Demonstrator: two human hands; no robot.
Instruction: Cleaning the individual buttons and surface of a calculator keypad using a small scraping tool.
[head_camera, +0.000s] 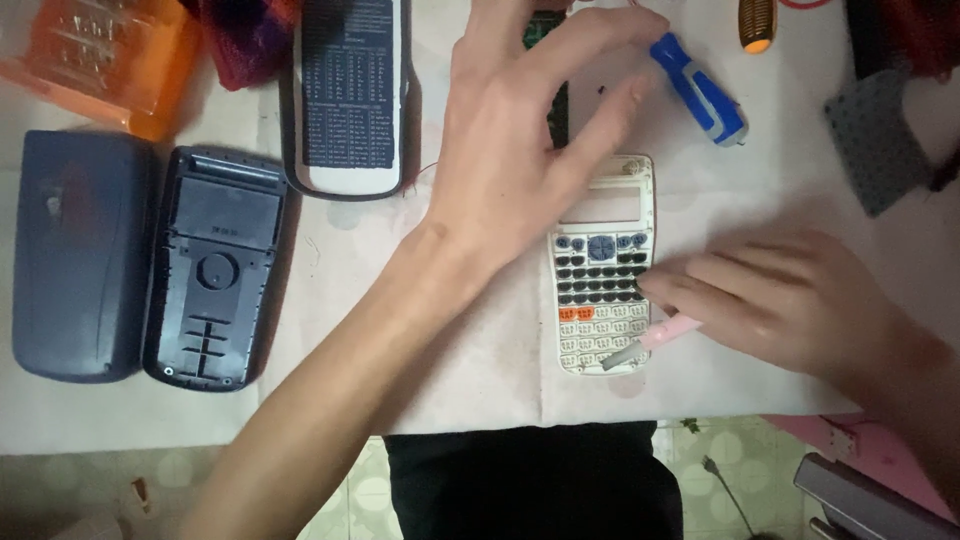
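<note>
White paper-covered table (470, 400), tiled floor below the near edge. Far left: orange plastic case (105, 60) at top corner; under it a dark blue cover (75, 255) lying flat, just beside a dark back shell (215, 280), inside up, ribs and round recess showing. Right of that, up top: slide-on lid (350, 95) with a printed table on it, inner face up. Red mesh bag (245, 35) between orange case and lid.

Centre: left hand (510, 160) stretched out over the table, palm down, fingers spread apart and empty, fingertips near a green circuit board (545, 30) mostly hidden beneath; contact unclear. Just below the fingers: white calculator front (600, 265), keypad up, dark keys in upper rows, two orange keys, pale keys lower, display window blank.

Right of the fingertips: blue screwdriver (700, 90) lying diagonal, untouched. Orange-tipped tool (757, 22) at top edge. Right hand (790, 300) resting on the calculator's right edge, fingers together, pinching a pink-handled tool (650, 340) whose grey tip lies on the lower keys. Far right: grey pad (880, 140); dark object (860, 495) at bottom corner.
</note>
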